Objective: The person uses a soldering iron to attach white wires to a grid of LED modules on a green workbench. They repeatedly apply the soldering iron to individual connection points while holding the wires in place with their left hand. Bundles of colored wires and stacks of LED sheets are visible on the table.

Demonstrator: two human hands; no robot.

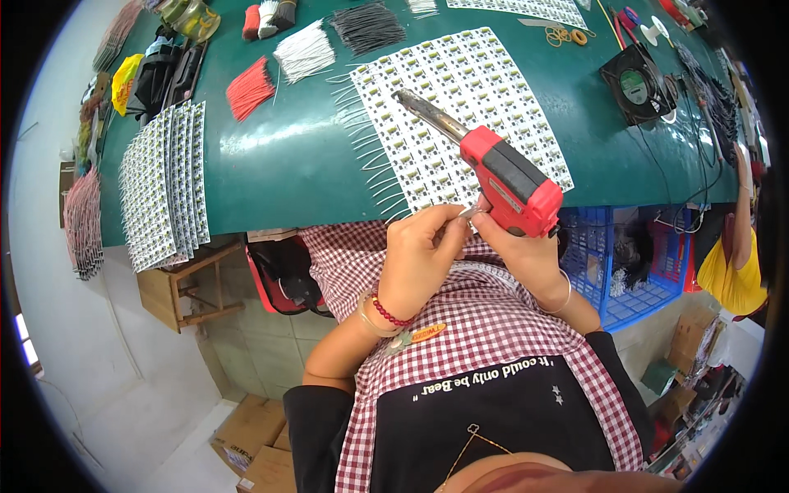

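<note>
My right hand (530,261) is closed around the lower part of a red and black soldering gun (516,182). Its metal barrel points up and left, with the dark tip over a large white sheet of small circuit boards (501,90). Thin white wires stick out along the sheet's left edge. My left hand (421,253) is closed in a pinch just left of the gun's grip. A small silvery piece (470,211) shows between the fingertips of both hands; its kind I cannot make out. Both hands are at the table's near edge, in front of a checked apron.
On the green table (279,177) lie red wires (250,89), white wires (304,48), black wires (367,29) and stacked board sheets (168,185). A black fan (637,85) with trailing cables stands right. Below are a blue crate (645,275) and a wooden stool (185,292). Another person's arm (744,197) is far right.
</note>
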